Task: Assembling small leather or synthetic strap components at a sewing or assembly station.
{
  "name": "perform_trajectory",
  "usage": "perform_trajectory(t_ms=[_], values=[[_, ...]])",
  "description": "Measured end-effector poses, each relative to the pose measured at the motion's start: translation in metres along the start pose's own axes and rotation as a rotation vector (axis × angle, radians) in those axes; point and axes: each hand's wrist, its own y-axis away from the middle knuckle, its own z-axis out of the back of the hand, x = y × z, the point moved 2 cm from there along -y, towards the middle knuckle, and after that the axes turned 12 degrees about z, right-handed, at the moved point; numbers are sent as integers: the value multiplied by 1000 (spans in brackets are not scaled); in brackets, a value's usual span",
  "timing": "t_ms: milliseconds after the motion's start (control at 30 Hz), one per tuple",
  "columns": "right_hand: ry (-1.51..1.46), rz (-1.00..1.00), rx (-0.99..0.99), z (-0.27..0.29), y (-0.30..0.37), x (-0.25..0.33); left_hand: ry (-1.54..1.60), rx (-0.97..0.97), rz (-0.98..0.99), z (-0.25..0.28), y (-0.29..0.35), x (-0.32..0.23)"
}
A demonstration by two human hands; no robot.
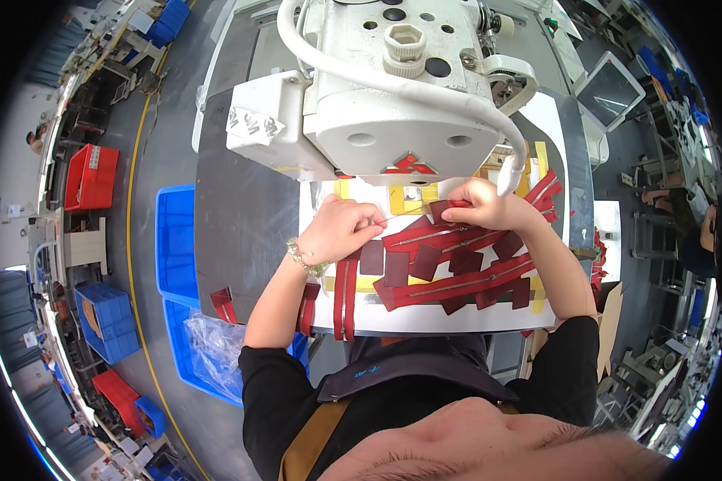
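Dark red tab: just in front of the sewing machine, pinched in right hand.
Left grip: left hand fingertips pressed together, seemingly on a thin thread.
Progress: looks mid-batch; more tabs among red zips on worktop; done/left split unclear.
Pose: forearms converge from below, both hands angled inward.

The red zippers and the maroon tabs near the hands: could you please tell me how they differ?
The zippers are long strips; the tabs are short and squarish. The zippers are brighter red with a silvery line; the tabs are plain and darker. Both are reddish.
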Motion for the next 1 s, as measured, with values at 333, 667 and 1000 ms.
perform_trajectory(t_ms=[333, 667, 1000], values=[[1140, 117, -491, -25, 33, 39, -88, 41, -55, 0, 5, -7], [1312, 546, -691, -41, 48, 57, -2, 72, -209, 14, 13, -19], [638, 63, -136, -10, 56, 139, 399, 477, -93, 30, 35, -8]])
